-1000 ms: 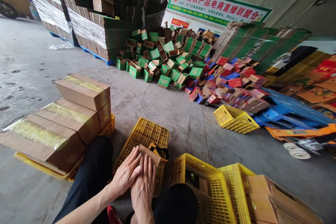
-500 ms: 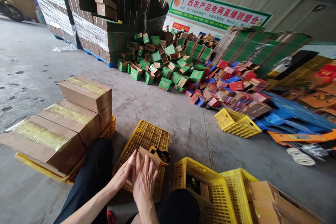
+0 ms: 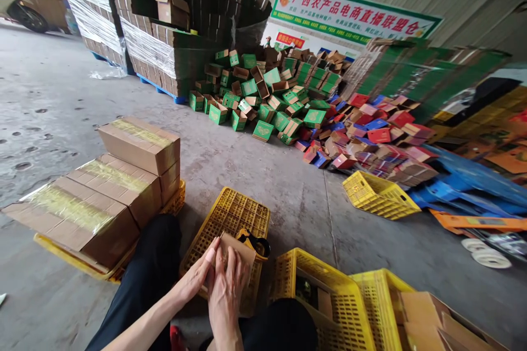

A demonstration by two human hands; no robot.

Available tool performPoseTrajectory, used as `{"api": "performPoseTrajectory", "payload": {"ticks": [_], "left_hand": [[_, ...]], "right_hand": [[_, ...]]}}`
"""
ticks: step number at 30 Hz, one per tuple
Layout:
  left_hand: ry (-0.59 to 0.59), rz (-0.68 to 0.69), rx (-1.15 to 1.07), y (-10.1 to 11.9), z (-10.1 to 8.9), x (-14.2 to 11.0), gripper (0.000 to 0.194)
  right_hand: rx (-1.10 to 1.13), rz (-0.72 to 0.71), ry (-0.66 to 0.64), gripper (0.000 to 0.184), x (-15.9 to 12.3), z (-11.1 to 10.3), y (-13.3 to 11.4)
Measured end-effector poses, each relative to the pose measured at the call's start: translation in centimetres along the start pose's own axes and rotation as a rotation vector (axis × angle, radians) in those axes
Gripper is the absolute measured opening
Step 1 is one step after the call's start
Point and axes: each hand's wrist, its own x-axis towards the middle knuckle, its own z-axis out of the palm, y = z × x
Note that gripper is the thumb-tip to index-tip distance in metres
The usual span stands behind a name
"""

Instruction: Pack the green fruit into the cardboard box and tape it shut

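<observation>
A small brown cardboard box (image 3: pixel 242 249) is between my hands, over an upturned yellow plastic crate (image 3: pixel 242 208) in front of my knees. My left hand (image 3: pixel 196 274) presses on its left side, fingers straight and together. Across the top lies my right hand (image 3: pixel 225 279), its fingers bent over the cardboard and touching the left fingertips. Both hands hide much of the box. Just beyond its right edge is a yellow and black tape dispenser (image 3: pixel 253 242), partly covered by the box.
Taped cartons (image 3: pixel 135 145) are stacked on a yellow crate at my left. To my right, a yellow crate (image 3: pixel 346 307) holds dark items and cardboard; another holds open cartons (image 3: pixel 424 310). Farther off lie heaps of green boxes (image 3: pixel 263 130), red and blue boxes (image 3: pixel 379 136), and a tipped crate (image 3: pixel 381 196).
The view has swung slightly left, so the surroundings sit farther right. My right fingers have shifted a little over the box, and more of its top shows. Both hands stay on it.
</observation>
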Motion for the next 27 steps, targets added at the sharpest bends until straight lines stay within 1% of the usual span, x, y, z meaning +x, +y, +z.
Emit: {"api": "performPoseTrajectory", "payload": {"ticks": [2, 5, 9, 11, 15, 20, 22, 24, 27], "left_hand": [[0.006, 0.003, 0.008, 0.4, -0.3, -0.1, 0.071], [-0.002, -0.027, -0.014, 0.8, -0.5, 0.0, 0.071], [-0.004, -0.058, -0.039, 0.5, -0.5, 0.5, 0.073], [-0.008, -0.059, -0.039, 0.2, -0.3, 0.8, 0.076], [0.035, -0.042, -0.038, -0.2, 0.2, 0.9, 0.079], [0.036, 0.002, -0.033, 0.2, 0.1, 0.0, 0.068], [0.003, -0.017, -0.03, 0.3, -0.2, -0.3, 0.068], [-0.019, -0.047, -0.043, 0.2, -0.4, -0.4, 0.069], [0.015, -0.067, -0.075, 0.0, -0.3, -0.4, 0.072]], "right_hand": [[0.034, -0.009, -0.014, 0.054, -0.1, -0.5, -0.1], [0.096, -0.044, -0.04, 0.063, -0.3, -1.4, -0.3], [0.165, -0.107, -0.053, 0.074, -0.4, -2.4, -0.1], [0.194, -0.159, -0.042, 0.071, -0.4, -2.4, 0.2], [0.251, -0.246, 0.009, 0.053, -0.4, -2.1, 0.6], [0.297, -0.293, 0.067, 0.036, -0.5, -2.9, 0.4], [0.338, -0.32, 0.077, 0.034, -0.6, -3.3, 0.2], [0.371, -0.337, 0.08, 0.039, -0.8, -3.7, 0.1], [0.375, -0.33, 0.049, 0.04, -1.3, -4.0, 0.5]]}}
